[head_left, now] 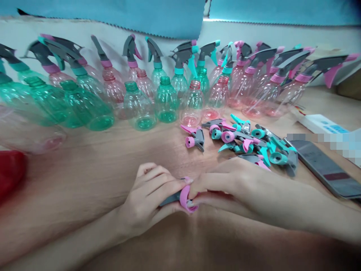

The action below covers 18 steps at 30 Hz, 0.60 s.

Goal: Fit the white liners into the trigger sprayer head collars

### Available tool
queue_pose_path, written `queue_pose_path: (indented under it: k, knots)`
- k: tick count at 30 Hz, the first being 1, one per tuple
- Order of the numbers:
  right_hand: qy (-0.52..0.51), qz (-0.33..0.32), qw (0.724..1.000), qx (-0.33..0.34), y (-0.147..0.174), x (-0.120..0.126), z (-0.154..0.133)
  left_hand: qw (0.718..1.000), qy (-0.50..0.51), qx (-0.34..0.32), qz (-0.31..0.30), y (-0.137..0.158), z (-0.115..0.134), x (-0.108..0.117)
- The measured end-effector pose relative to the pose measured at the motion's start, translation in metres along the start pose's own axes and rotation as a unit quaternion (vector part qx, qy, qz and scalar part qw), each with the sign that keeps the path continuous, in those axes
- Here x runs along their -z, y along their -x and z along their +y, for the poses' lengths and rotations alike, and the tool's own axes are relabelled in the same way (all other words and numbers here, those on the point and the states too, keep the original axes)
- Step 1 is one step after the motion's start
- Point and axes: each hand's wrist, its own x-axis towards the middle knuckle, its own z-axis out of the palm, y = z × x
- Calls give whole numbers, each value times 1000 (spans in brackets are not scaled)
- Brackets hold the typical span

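Note:
My left hand [149,194] is closed around a grey trigger spray head [172,198], whose pink collar [185,198] faces right. My right hand [234,182] has its fingertips pinched at the mouth of that collar. A small pale part shows inside the collar beside those fingertips, but whatever they hold is mostly hidden. Just beyond my right hand lies a pile of loose spray heads [245,137] in grey, pink and turquoise. One pink and grey spray head [194,138] rests at the pile's left edge.
Open-necked green bottles [167,99] and pink bottles [192,103] stand along the back. Behind them are several bottles topped with spray heads [180,60]. At right lie a phone [324,165] and a white box [324,124]. Something red [11,173] sits at far left.

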Motion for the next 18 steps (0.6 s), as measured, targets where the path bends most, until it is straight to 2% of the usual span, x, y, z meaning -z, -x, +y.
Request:
queue_pose_path:
  k: [6,13,16,18]
  knots:
    - [97,22,995,-3,-2,-4,0,1000,12,12,-6,-2,1,2]
    - [89,-3,996,-30,10,-7,4,999,16,43,2,-2,1,1]
    - [53,39,998,-24,10,-1,1,997,31,70,7,-2,0,1]
    - [42,90,995,-12,7,3,-2,995,43,89,9,-3,0,2]
